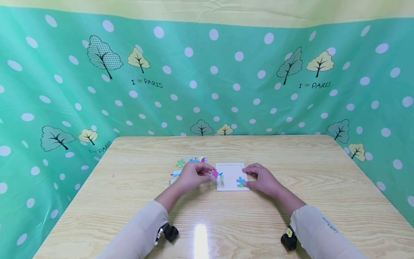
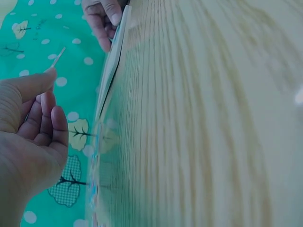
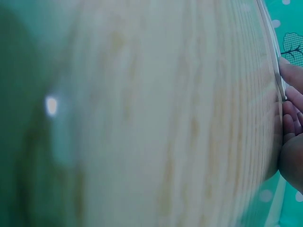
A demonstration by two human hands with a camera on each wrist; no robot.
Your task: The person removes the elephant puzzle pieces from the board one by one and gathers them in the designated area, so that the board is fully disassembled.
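Note:
Between thumb and fingertips, my left hand (image 1: 193, 176) pinches a pink and blue jigsaw piece (image 1: 215, 174) at the left side of a white puzzle tray (image 1: 229, 166). In the left wrist view that jigsaw piece (image 2: 58, 57) shows edge-on, raised above the table. My right hand (image 1: 264, 181) grips the tray's right edge, fingers at the upper part and thumb near the lower corner. Beside that thumb, a blue and green jigsaw piece (image 1: 240, 181) lies in the tray's lower right corner. The right wrist view catches the right hand (image 3: 292, 111) touching the tray's edge.
Loose jigsaw pieces lie on the wooden table (image 1: 207, 212) left of the tray, among them a green one (image 1: 180, 163) and a blue one (image 1: 193, 159); my left hand partly covers this group. A green dotted curtain (image 1: 207, 79) hangs behind the table.

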